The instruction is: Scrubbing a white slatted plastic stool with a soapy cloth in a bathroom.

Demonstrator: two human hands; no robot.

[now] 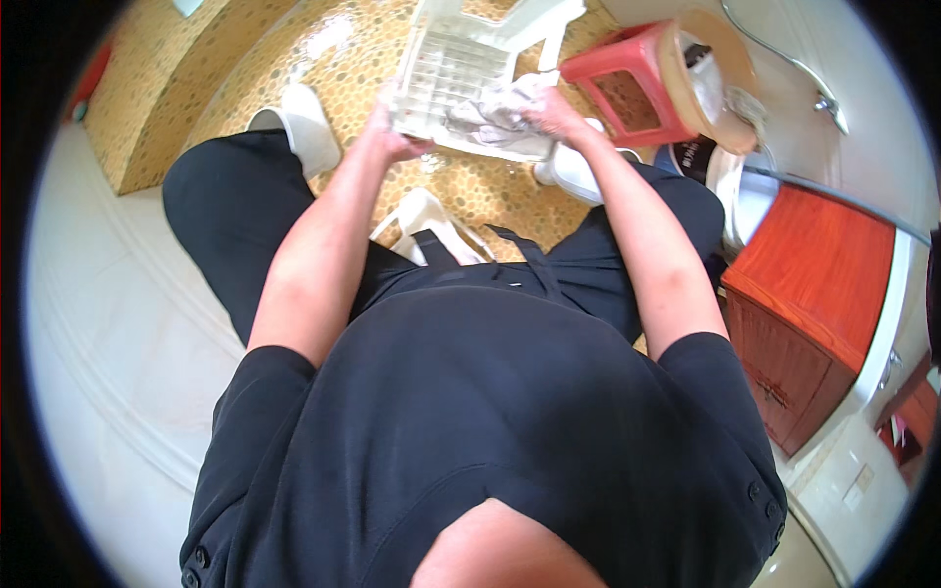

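Observation:
A white plastic stool (pixel 456 70) with a slatted top lies tipped over on the pebble-patterned floor, its legs pointing away and to the right. My left hand (pixel 397 132) grips the left near corner of its top. Bunched in my right hand (pixel 551 114) is a wet-looking, pale cloth (pixel 500 114), pressed against the stool's right side. Part of the cloth spreads over the slats. The fingertips of both hands are partly hidden or blurred.
Right of the stool stands a red plastic stool (pixel 625 81), with a beige basin (pixel 673 81) against it. A bucket (pixel 728 198) and a reddish wooden cabinet (pixel 816 272) are farther right. White slippers (pixel 312 128) are on my feet. A shower hose hangs at the upper right.

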